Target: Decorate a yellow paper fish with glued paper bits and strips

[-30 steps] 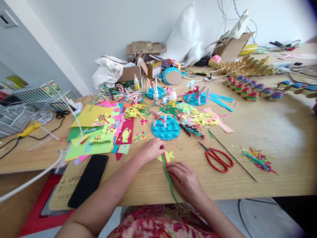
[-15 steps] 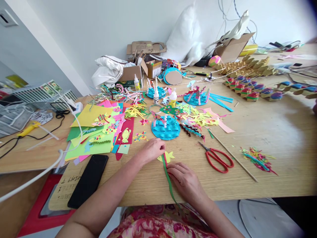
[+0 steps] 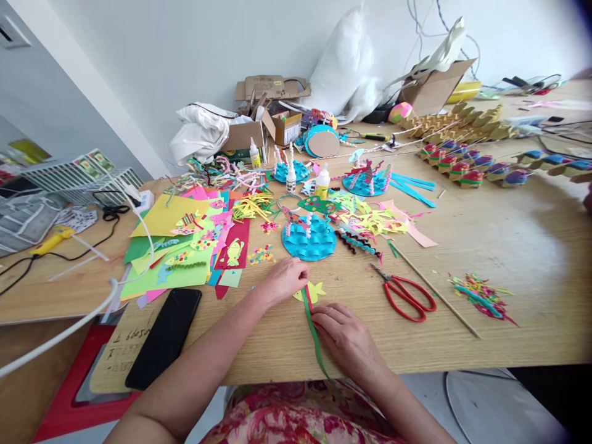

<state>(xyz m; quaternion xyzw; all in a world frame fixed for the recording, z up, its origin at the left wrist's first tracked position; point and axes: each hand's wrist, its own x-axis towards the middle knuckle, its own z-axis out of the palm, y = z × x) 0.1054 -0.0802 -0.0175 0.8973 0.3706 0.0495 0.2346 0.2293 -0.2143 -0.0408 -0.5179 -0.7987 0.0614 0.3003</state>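
My left hand (image 3: 290,275) is closed in a pinch at the upper end of a long green paper strip (image 3: 316,342), which runs down over the table's front edge. A shorter red paper strip (image 3: 309,298) lies beside it, and the bent fingers of my right hand (image 3: 345,333) close on its lower end. Under the strips and partly hidden by my left hand is a yellow paper fish (image 3: 317,290) lying flat. Just beyond my hands sits a blue scalloped disc (image 3: 309,246) with a paper fish standing on it. Red-handled scissors (image 3: 407,298) lie right of my right hand.
Coloured paper sheets (image 3: 161,222) with cut-out fish spread at left, above a black phone (image 3: 164,338). Glue bottles (image 3: 322,182) stand behind the blue disc. A thin wooden stick (image 3: 435,290) and a pile of paper scraps (image 3: 483,297) lie at right. A white cable (image 3: 99,314) crosses the left side.
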